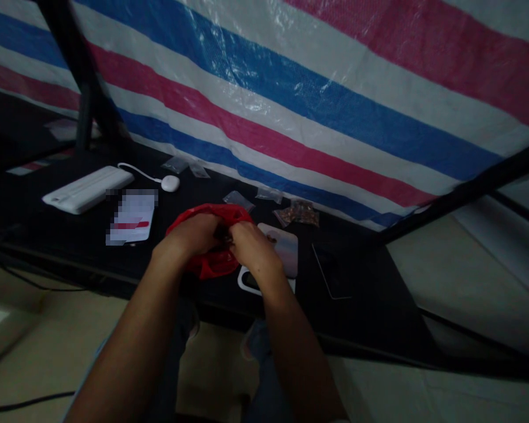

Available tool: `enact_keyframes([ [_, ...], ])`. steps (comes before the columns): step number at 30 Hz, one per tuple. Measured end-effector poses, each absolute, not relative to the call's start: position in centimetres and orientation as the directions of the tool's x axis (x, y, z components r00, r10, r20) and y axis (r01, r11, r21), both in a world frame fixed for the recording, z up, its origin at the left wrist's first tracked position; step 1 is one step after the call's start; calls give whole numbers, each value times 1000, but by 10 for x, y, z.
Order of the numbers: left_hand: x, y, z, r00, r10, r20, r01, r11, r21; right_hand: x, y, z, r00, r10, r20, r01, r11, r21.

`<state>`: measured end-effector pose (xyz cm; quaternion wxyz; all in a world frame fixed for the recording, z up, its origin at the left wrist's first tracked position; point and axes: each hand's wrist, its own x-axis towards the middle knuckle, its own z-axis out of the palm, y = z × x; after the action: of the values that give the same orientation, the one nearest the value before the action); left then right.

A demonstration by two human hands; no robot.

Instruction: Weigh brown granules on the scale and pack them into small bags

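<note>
Both hands, the left (pixel 191 235) and the right (pixel 251 247), sit at frame centre, fingers curled closed and gripping a gathered red plastic bag (pixel 211 264) above a black table (pixel 357 294). The bag hangs over a pale printed card (pixel 282 249). Upper left lies a white rectangular device (pixel 88 189), corded to a round white puck (pixel 170 183), with a paper card (pixel 134 217) below it (its print is blurred). Small clear zip bags (pixel 268 194) and a brown-filled packet (pixel 297 212) lie along the far edge, under a striped tarpaulin (pixel 291 100).
</note>
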<state>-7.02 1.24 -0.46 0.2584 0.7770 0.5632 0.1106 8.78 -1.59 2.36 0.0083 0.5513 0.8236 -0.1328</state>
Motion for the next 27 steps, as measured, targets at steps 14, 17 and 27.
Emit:
enact_keyframes([
  [14, -77, 19, -4, 482, 876, -1, 693, -380, 613, 156, -14, 56, -352, 932, 90, 750, 338, -568],
  [17, -71, 17, -3, 501, 865, 24, 631, -384, 675, 174, -17, 58, -287, 956, 59, 765, 266, -587],
  [27, -44, 9, 14, 546, 826, 138, 438, -422, 794, 178, -16, 51, -247, 968, 51, 765, 227, -603],
])
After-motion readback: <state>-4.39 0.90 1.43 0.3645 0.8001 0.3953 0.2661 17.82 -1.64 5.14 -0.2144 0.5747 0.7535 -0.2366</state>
